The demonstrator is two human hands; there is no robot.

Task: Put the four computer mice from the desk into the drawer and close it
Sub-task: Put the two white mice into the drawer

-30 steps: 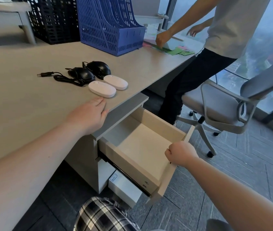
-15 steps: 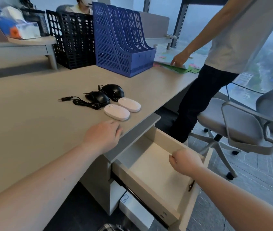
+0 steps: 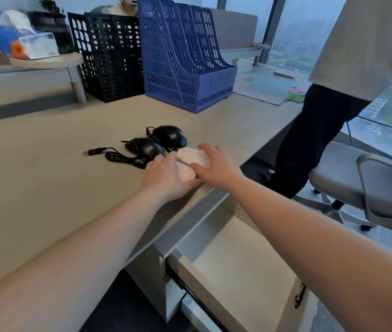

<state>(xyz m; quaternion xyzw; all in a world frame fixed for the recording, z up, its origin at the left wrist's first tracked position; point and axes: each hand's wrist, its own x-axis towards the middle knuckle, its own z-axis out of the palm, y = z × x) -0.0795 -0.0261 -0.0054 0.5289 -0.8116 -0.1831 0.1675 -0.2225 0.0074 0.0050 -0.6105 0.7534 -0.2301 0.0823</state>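
Left hand (image 3: 166, 178) fingers curl over the near white mouse (image 3: 186, 174); right hand (image 3: 216, 167) fingers spread on the far white mouse (image 3: 191, 156), grip unclear. Two black mice (image 3: 156, 142) lie just beyond the fingertips on the surface (image 3: 46, 176); the drawer (image 3: 238, 259) gapes below.

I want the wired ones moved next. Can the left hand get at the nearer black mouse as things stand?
Probably yes. The left hand lies on the near white mouse, its fingertips right beside the nearer black mouse; nothing stands between them. It would have to let go of the white one first.
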